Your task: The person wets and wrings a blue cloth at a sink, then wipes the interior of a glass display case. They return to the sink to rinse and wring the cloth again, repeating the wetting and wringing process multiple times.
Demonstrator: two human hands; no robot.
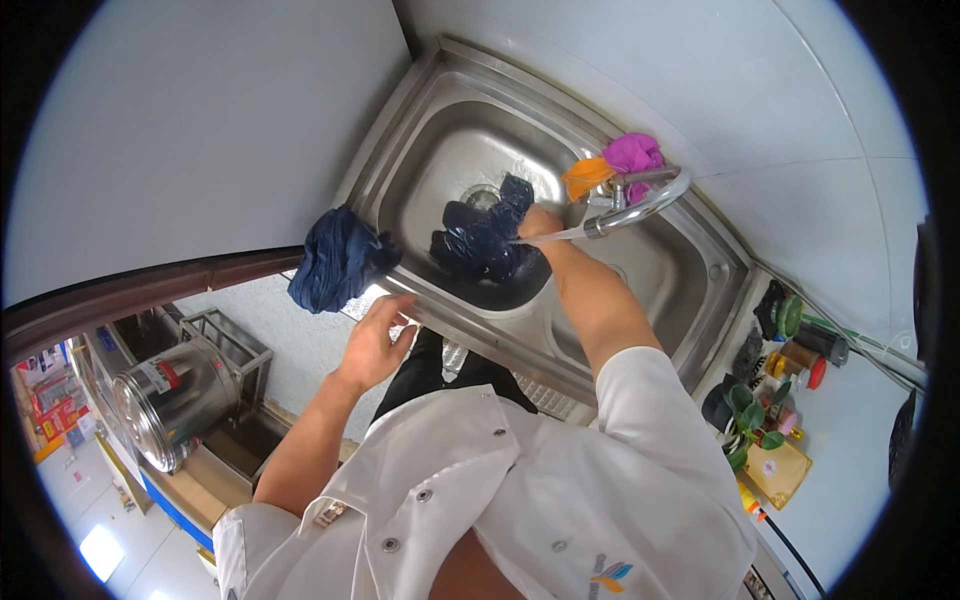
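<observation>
A wet, dark blue cloth (484, 236) lies bunched over the bottom of the left bowl of a stainless steel sink (420, 157), partly beside the drain (480, 197). My right hand (538, 222) reaches into that bowl and grips the cloth at its right side; its fingertips are hidden. Water runs from the chrome faucet (645, 210) past my right wrist onto the cloth. My left hand (379, 341) is held with its fingers apart just off the sink's front rim, holding nothing. Nearest to it, a second bunched dark blue cloth (337, 259) hangs over the sink's left front corner.
Pink (634, 154) and orange cloths (586, 178) drape by the faucet base. On the right, a potted plant (750, 416) and several jars (802, 364) stand along the wall. A large steel pot (176, 390) is at the left, beyond a grey panel (187, 135).
</observation>
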